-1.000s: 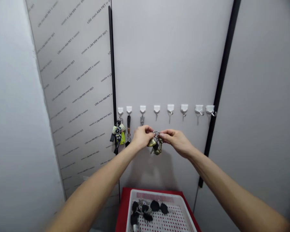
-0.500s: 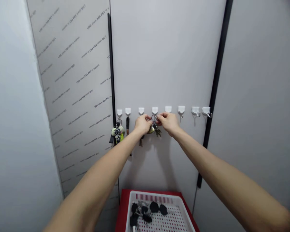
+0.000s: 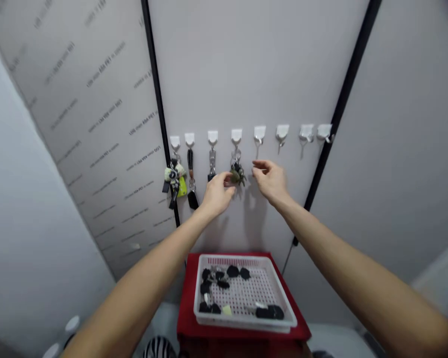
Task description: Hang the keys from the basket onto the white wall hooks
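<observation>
Eight white hooks in one row on a pale panel. Key sets hang from the four leftmost, one each: first, keys with a pale charm and lime tag; second, black strap with dark fob; third, metal clip with something dark below; fourth, ring with a bunch of keys, greenish pieces on it.

Two hands, both at this bunch's height. Left hand: thumb and forefinger parted, at the bunch's left edge; can't tell if touching. Right hand: fingers loosely curled, thumb and forefinger apart, nothing seen in it, just right of the bunch and clear of it.

Below: one white basket on one red stand. Inside, roughly ten dark lumps, overlapping, exact count unclear; one yellowish piece.

Third set's lower end hidden behind left hand. Individual keys on the fourth blurred, can't count. Striped item cut off at bottom edge. Wall print mostly unreadable.
</observation>
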